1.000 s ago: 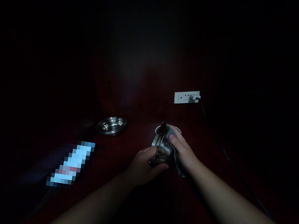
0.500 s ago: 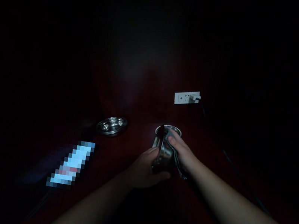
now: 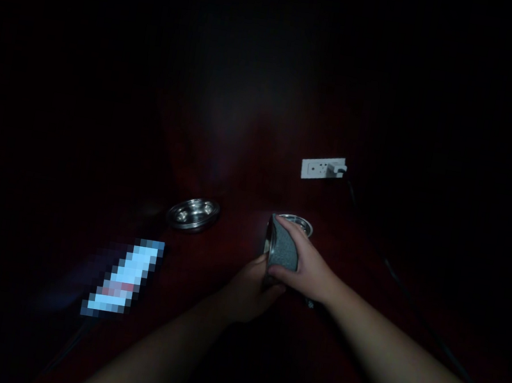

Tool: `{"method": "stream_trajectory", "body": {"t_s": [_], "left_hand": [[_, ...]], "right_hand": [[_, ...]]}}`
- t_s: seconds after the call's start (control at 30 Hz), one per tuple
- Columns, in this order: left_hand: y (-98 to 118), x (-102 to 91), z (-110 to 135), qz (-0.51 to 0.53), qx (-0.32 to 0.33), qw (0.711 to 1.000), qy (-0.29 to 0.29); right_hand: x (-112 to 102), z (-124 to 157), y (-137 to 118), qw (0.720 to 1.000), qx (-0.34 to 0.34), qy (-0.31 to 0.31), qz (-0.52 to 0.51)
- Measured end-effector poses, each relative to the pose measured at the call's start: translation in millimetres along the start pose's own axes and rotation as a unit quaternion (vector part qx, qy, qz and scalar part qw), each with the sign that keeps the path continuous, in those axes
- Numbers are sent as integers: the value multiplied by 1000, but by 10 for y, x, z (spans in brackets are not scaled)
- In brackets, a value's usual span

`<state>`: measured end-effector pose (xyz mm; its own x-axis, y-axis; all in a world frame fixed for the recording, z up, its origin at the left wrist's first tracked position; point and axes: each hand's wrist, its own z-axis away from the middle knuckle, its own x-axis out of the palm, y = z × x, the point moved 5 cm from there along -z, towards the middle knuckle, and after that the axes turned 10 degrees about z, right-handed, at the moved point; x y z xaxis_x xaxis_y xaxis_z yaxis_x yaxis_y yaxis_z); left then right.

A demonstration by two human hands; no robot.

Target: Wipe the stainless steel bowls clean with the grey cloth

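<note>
In dim light my left hand (image 3: pixel 246 288) grips a small steel bowl (image 3: pixel 270 240) from below, tipped on its side. My right hand (image 3: pixel 309 266) presses a grey cloth (image 3: pixel 283 250) over the bowl's outer face, fingers wrapped round it. Just behind them another steel bowl (image 3: pixel 298 223) stands upright on the dark red table (image 3: pixel 240 169). A third steel bowl (image 3: pixel 193 213) sits further left on the table, apart from both hands.
A white power strip (image 3: pixel 322 168) with a plug in it lies behind the bowls; its black cable (image 3: pixel 397 282) runs off to the right front. A lit, blurred screen (image 3: pixel 123 277) glows at the left. The surroundings are dark.
My right hand has swung the cloth round over the held bowl, now covering most of its outside. My left hand has slipped lower beneath it.
</note>
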<state>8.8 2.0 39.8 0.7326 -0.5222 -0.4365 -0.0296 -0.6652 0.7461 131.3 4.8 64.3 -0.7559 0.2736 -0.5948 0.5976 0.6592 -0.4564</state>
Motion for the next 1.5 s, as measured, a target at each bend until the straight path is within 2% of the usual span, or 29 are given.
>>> {"method": "stream_trajectory", "body": {"t_s": [0.3,0.5,1.0,1.2,1.3,1.4,1.5], "left_hand": [[-15,-4,-12,-26,5,1000,-10],[21,-5,-19,-56,44,997,-32],[82,15,-9,-40,44,996,-61],[47,43,-21,-42,46,996,-64],[67,61,-30,-54,43,995,-70],[92,68,-33,-67,38,995,-70],[109,80,-33,-80,33,993,-77]], "right_hand": [[-37,-1,10,1000,1,-10,28],[-81,4,24,1000,-3,7,-21],[-101,-13,58,999,10,14,-27],[-104,-8,134,997,43,6,-66],[-83,-1,225,990,84,5,-115],[-42,4,302,971,138,16,-195],[7,13,334,934,209,37,-288]]}}
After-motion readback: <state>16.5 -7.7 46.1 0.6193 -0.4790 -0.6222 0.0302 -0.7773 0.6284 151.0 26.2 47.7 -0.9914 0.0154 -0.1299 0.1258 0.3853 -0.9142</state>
